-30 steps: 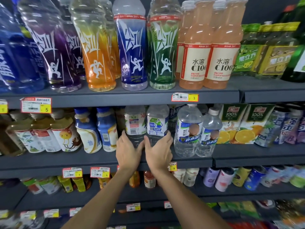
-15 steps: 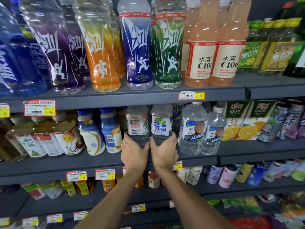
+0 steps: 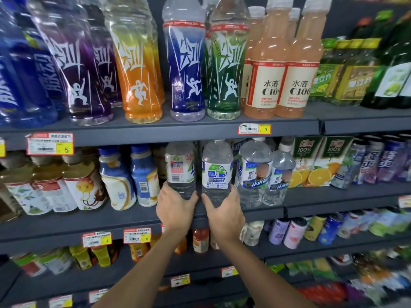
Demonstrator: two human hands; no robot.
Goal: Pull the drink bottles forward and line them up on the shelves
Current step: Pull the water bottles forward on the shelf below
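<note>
Both hands are up at the middle shelf [image 3: 89,221], side by side with thumbs almost meeting. The left hand [image 3: 175,207] is wrapped round the foot of the pink-labelled water bottle [image 3: 180,170], and the right hand [image 3: 222,212] is curled round the base of the blue-labelled water bottle [image 3: 216,167]. One hand per bottle, each nearest its own. Both bottles stand straight ahead of the knuckles, upright, long axis vertical, caps tucked under the shelf above. They're close together with a thin dark gap between, their bases near the shelf's front edge. The blue label faces out squarely, but the pink one shows its barcode side, so it looks to want a twist. The pull, I'd say, comes straight toward the person, level with the neighbouring water bottles [image 3: 253,172] just beside on the right.
</note>
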